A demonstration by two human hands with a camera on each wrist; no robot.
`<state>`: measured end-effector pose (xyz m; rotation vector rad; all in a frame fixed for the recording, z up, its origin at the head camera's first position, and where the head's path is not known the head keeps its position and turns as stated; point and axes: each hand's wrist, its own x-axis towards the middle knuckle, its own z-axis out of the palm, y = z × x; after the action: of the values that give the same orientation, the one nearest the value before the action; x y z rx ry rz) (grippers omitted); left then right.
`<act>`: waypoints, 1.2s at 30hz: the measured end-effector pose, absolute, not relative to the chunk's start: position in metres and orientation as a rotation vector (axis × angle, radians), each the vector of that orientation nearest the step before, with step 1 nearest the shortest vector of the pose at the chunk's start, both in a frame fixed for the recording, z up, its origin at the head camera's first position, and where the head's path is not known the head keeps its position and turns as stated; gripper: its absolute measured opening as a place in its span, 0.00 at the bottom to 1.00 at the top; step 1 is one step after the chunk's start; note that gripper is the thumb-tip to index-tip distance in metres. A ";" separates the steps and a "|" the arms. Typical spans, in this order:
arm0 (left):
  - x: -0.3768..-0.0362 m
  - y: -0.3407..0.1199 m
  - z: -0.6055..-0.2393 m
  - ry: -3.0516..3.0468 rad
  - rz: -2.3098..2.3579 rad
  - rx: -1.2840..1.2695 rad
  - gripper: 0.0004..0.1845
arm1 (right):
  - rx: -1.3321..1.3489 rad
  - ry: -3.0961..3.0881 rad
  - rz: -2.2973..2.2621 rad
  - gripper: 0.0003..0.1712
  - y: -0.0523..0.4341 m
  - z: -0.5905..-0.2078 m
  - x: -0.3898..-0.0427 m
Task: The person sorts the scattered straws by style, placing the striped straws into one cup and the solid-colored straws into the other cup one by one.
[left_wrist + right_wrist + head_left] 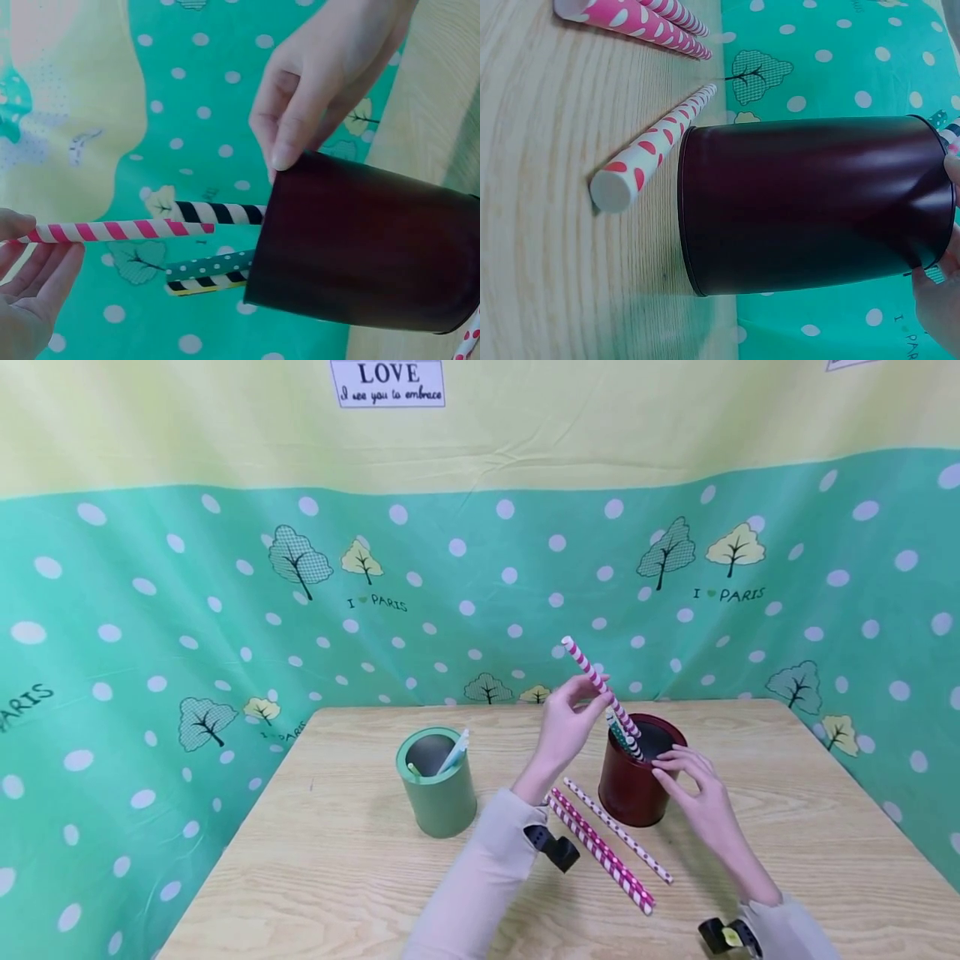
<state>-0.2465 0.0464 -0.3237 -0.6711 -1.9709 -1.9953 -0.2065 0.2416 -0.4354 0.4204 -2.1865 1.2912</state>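
Observation:
My left hand (564, 727) pinches a pink-and-white striped paper straw (583, 662) between thumb and fingers. The straw tilts, its lower end at the mouth of a dark red cylindrical cup (630, 793). In the left wrist view, that end overlaps a black-and-white striped straw (225, 212) sticking out of the cup. A green dotted straw (214, 265) and another black-striped one also stand in it. My right hand (701, 789) grips the cup's near right rim, thumb on the outer wall. The right wrist view shows the cup's side (810, 206), with part of the hand at the frame's edge.
Pink patterned straws (600, 843) and a white straw with red dots (622, 833) lie on the wooden table (300, 877), left of the red cup. Farther left stands a green cup (442, 806) holding light blue straws (455, 753) and a yellow-green one. A patterned curtain (480, 568) hangs behind.

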 end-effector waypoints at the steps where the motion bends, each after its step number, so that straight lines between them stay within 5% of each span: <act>1: -0.248 0.048 -0.324 -1.992 -1.981 -0.674 0.12 | 0.418 -2.192 1.294 0.08 0.241 -0.434 -0.206; 23: -0.258 0.023 -0.360 -2.230 -1.813 -0.610 0.16 | 0.398 -2.225 1.238 0.07 0.235 -0.425 -0.200; 30: -0.248 0.008 -0.387 -2.458 -1.731 -0.713 0.13 | 0.377 -2.219 1.226 0.11 0.272 -0.500 -0.249; 36: -0.242 0.003 -0.403 -2.666 -1.611 -0.893 0.10 | 0.336 -2.221 1.191 0.12 0.277 -0.512 -0.256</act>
<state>-0.2423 0.0033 -0.4029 -0.8930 -2.6662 -1.6108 -0.2563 0.2769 -0.5115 0.3360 -2.2206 1.1908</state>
